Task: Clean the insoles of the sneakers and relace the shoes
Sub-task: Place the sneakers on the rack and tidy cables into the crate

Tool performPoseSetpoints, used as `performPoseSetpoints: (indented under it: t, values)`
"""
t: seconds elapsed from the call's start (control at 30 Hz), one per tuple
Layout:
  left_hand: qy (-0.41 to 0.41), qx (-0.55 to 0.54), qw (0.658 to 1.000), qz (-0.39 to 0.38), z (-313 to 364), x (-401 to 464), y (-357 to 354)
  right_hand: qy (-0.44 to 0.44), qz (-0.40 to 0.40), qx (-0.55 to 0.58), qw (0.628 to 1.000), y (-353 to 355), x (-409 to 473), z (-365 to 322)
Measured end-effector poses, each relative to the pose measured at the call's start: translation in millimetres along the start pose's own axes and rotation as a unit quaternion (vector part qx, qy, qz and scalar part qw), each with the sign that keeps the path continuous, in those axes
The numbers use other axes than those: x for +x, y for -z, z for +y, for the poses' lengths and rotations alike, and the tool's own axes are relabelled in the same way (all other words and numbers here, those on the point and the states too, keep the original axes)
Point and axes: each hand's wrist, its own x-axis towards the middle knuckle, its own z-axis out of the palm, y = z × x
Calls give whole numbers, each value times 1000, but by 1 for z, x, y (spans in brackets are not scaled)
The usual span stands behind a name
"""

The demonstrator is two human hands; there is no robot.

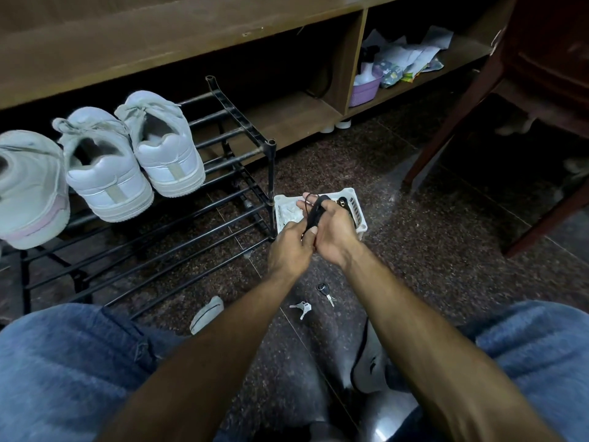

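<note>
Both my hands meet over a small white basket (357, 207) on the floor. My right hand (331, 231) has a black shoelace (315, 213) wound around its fingers. My left hand (291, 244) pinches the lower part of that lace. A grey sneaker (371, 366) with a loose black lace lies on the floor between my knees, partly hidden by my right forearm. A pale insole (206, 315) lies on the floor by my left knee. White sneakers (108, 167) stand on a black shoe rack (236, 161) to the left.
Two sets of keys (301, 308) lie on the dark speckled floor below my hands. A wooden shelf unit (345, 62) holds a purple tub (366, 89) and papers. A wooden chair leg (446, 129) stands at the right.
</note>
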Motion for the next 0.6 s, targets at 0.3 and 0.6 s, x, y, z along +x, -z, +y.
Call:
performPoseSetpoints:
  t: [0.3,0.6]
  values:
    - [162,-20,986,12,-10,20,-11,-61,67,-54,994,26,21,24]
    - [147,-124,976,-101,-50,52,-62,-54,171,-279,943,78,102,47]
